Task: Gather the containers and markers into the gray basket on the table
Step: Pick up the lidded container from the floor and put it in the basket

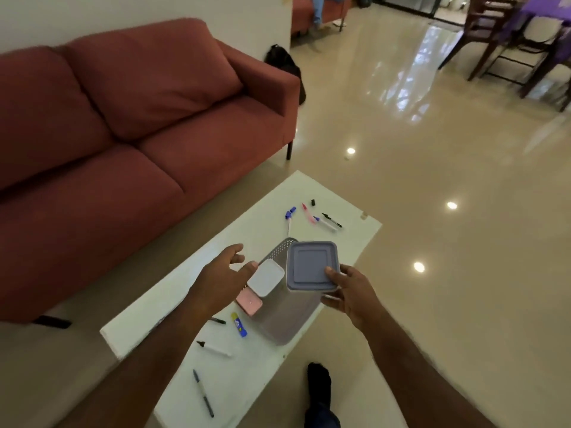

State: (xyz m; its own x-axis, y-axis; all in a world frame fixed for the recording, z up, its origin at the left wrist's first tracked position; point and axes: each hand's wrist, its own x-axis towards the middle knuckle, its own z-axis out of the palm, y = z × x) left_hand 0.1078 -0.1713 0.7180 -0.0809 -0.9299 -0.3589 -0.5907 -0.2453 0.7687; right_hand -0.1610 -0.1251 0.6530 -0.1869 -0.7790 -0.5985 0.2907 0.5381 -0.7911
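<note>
The right hand [346, 291] grips the grey-lidded container [312, 265] by its near corner, thumb on the lid, and holds it above the gray basket [287, 319]. The left hand [222, 276] is spread with fingers relaxed, its thumb tip touching the white-lidded container [265, 278], which stands tilted at the basket's left rim; whether it sits inside or leans on the rim I cannot tell. A pink container [249, 302] lies just beside the basket's left wall, apparently outside it.

By my reading the task is early: at most one container is in, one is about to go in, and no marker is gathered. A near cluster of markers [213, 349] and a glue stick [239, 325] lie left of the basket; a far cluster of markers [324, 220] with loose caps lies beyond it.

The basket stands close to the table [309, 186]'s right edge, so dropping things in calls for care not to nudge it. The floor to the right is open; a red sofa [123, 125] runs along the left, leaving a narrower gap.
</note>
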